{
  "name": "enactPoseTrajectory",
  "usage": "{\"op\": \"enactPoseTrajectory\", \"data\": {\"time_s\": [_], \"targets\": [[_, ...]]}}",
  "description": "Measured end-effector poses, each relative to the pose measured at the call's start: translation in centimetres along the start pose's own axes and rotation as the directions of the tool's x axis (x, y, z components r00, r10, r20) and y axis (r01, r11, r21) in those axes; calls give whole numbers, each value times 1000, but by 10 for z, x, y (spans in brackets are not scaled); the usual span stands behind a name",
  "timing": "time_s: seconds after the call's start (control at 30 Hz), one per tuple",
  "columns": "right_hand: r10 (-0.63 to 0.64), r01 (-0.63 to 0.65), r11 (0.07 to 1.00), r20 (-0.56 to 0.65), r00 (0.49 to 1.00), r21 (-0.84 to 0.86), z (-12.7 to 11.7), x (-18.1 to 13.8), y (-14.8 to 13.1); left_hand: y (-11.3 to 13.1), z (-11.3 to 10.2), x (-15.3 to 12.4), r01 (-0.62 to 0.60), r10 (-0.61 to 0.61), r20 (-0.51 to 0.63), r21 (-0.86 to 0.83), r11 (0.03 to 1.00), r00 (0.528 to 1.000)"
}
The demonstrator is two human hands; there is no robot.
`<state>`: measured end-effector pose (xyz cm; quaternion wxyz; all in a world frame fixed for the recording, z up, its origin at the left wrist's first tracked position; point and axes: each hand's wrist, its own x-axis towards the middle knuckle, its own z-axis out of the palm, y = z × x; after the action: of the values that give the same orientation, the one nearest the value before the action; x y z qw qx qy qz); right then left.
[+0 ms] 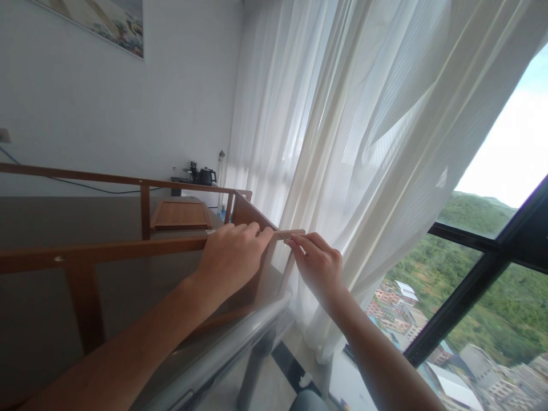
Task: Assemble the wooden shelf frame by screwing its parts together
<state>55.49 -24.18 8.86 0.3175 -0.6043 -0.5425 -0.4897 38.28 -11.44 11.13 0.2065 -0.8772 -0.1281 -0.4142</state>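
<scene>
A brown wooden furniture frame (115, 249), with long rails and short uprights, lies in front of me. My left hand (237, 248) is closed over the right end of its near rail, fingers wrapped round the wood. A pale wooden strip (295, 232) sticks out to the right past that hand. My right hand (317, 260) is pinched at the strip's outer end, thumb and fingertips together on a thin metal rod (286, 240). The rod is mostly hidden by the fingers, so its kind does not show. A wooden side panel (250, 214) slopes away behind my left hand.
Under the frame is a grey tabletop (38, 222) with a framed wooden panel (182, 215) on it. A black kettle (208, 175) stands at the back. White curtains (342, 142) hang close on the right, beside a black window frame (466, 279). Plastic wrap (222, 348) hangs below.
</scene>
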Motion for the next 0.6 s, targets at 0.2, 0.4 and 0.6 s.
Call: {"op": "enactPoseTrajectory", "data": {"time_s": [0.2,0.4,0.6], "targets": [[3,-3,1000,-7,1000,7,1,-2,2,0,-1,0,-8,8,-13,1,1000,1000],[39,-39,999,-1,999,36,2,-3,1,0,-2,-1,0,0,17,2,1000,1000],[69,-69,996,-4,998,54,2,-2,-2,0,-3,0,-1,1,27,4,1000,1000]]}}
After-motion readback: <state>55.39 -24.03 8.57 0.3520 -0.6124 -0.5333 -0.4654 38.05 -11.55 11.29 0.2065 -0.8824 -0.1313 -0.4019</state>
